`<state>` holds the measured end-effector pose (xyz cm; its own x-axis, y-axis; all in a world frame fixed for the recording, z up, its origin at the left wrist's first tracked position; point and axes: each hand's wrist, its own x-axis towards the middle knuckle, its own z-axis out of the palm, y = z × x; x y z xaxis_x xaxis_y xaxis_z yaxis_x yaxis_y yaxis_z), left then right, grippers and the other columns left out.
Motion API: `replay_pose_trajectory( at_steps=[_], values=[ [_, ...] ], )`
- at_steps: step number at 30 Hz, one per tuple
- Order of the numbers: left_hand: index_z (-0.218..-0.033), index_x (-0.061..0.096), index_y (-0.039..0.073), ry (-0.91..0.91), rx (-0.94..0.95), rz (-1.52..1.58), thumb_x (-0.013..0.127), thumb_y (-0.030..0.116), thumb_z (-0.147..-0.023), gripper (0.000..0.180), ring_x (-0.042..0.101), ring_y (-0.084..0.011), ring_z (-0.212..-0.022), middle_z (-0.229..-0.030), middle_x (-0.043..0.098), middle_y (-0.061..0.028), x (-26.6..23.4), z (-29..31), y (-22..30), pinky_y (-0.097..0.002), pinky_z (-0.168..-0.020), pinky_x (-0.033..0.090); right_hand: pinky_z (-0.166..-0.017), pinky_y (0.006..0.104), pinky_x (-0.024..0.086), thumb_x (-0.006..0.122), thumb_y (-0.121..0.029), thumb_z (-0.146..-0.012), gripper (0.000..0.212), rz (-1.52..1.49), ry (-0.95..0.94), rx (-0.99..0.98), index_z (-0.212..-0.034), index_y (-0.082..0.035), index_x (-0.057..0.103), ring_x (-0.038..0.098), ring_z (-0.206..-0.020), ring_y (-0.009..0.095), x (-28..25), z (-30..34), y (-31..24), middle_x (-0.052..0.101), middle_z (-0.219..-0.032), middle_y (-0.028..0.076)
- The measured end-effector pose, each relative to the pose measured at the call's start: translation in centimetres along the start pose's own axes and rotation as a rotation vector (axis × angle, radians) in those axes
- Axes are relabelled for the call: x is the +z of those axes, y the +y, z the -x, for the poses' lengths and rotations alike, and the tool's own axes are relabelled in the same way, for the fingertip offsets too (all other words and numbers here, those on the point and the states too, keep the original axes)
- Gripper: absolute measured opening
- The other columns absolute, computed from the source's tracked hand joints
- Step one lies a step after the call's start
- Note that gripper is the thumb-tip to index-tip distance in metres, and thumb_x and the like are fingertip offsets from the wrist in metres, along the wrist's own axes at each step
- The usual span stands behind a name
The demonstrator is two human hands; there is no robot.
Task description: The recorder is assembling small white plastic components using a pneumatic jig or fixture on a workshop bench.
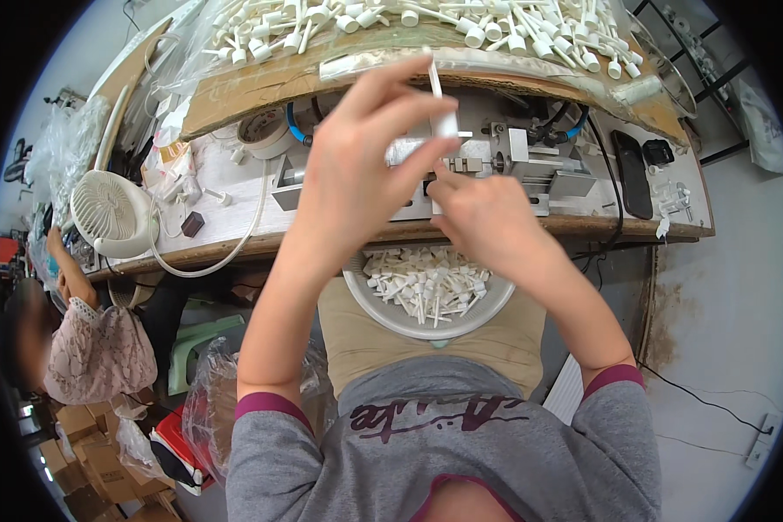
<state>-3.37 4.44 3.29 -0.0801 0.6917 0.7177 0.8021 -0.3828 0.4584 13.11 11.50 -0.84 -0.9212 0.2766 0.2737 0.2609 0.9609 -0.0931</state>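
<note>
Fingers point(426, 104) pinch white tube point(444, 117) — wrist raised

The wooden workbench point(583, 228) carries a metal fixture point(531, 165) at its middle, a white desk fan point(111, 211) and small dark block point(192, 224) toward its left end, a tape roll point(261, 130) behind, a black flat device point(632, 174) near its right end, and a cardboard sheet point(261, 83) heaped with white plastic parts point(496, 26) along its far edge.

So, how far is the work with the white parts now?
Done: a white bowl on the lap holds many white pieces. In hand: the left hand holds one white part over the metal fixture; the right hand is beside it. Left: a big pile on the cardboard.
</note>
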Motion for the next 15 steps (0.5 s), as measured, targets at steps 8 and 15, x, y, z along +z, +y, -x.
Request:
replay_pose_trajectory(
  at_steps=[8,15],
  values=[
    [-0.103,0.071,0.004,-0.224,-0.057,-0.207,0.076,0.013,-0.081,0.024,0.071,-0.0243,-0.085,-0.125,0.068,-0.0091,3.2,7.6,0.6,-0.034,-0.073,0.057,-0.067,0.0265,0.051,0.075,-0.023,-0.084,0.029,-0.013,0.472,0.336,-0.11,-0.01,0.071,0.066,-0.075,0.013,-5.7,-4.6,12.8,0.073,-0.092,0.005],
    [-0.1,0.069,0.007,-0.389,-0.11,-0.356,0.075,0.02,-0.081,0.024,0.071,-0.025,-0.068,-0.124,0.068,-0.0079,4.8,7.4,0.1,-0.035,-0.059,0.056,-0.078,0.0355,0.051,0.074,-0.017,-0.082,0.025,-0.299,0.188,0.499,-0.102,-0.003,0.068,0.064,-0.083,0.027,-5.4,-8.3,12.6,0.066,-0.084,0.012]
  ],
)
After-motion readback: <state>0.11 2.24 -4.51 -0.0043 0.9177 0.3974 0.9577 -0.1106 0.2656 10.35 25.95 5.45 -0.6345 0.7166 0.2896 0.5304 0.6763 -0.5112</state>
